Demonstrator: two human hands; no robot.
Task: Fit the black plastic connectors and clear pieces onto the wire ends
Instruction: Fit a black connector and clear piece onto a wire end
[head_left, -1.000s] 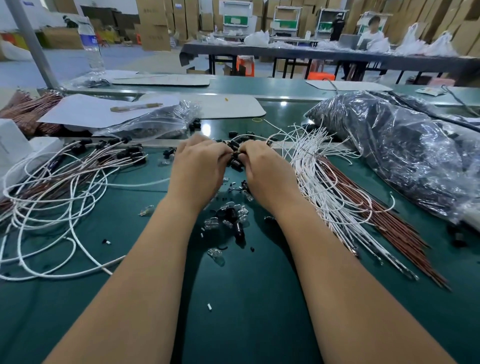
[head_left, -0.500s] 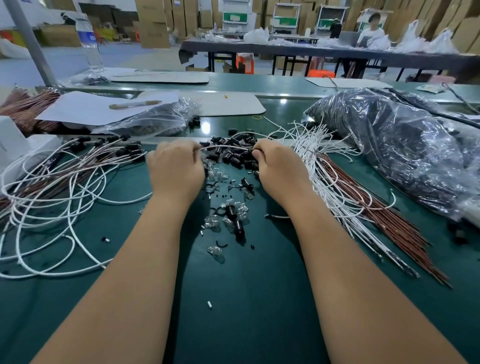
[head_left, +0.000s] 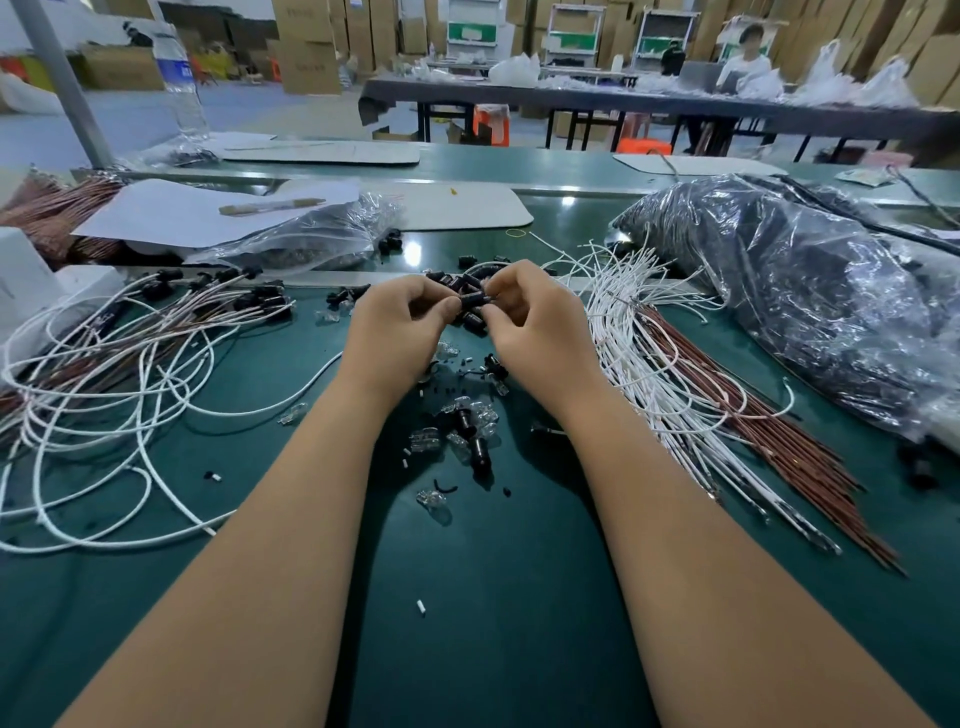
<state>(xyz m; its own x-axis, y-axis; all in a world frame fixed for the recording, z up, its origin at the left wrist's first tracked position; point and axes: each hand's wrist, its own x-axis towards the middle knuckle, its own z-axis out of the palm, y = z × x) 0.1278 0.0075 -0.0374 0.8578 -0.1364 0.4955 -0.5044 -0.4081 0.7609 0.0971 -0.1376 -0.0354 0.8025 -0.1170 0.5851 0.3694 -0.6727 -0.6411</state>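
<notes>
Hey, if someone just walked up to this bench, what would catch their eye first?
Probably the two hands, left hand and right hand, meeting mid-table and pinching a black connector. Next, the fan of white wires to the right, and the big crinkled plastic bag beyond it.

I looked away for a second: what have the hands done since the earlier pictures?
Half a second ago the hands were apart, pulling a wire taut between them. Now the left hand and right hand have come together again and pinch a black connector between their fingertips. The white wires, the loose clear pieces and the bags stayed put.
</notes>
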